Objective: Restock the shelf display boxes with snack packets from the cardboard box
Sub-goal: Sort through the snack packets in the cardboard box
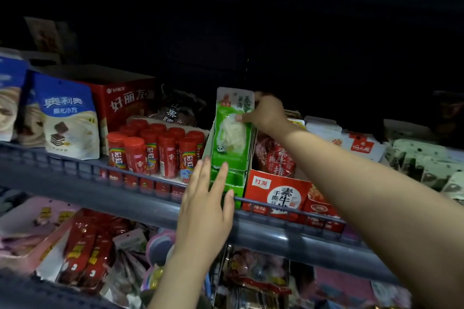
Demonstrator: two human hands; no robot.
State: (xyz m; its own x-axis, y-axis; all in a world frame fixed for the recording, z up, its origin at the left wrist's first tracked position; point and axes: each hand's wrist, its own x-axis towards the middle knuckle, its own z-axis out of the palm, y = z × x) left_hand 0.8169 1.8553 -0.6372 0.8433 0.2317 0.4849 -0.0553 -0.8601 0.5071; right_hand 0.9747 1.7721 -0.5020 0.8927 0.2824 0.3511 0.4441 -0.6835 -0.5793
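Near the front rail of the shelf (140, 183), a green snack packet (232, 130) stands upright in its green display box (226, 183), between the red tubes (155, 150) and a red box (276, 195). The right hand (266, 110) pinches the packet's upper right edge; the left hand (206, 208) is released, fingers straight against the box front. The packet looks light, soft and slick, so its flat sealed top edge seems the best hold.

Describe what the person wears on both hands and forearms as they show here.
Nothing is worn in view. The left hand and right hand are bare: no gloves, rings, watch or bracelet visible. Both forearms are bare down to the picture's edge, no sleeve showing.
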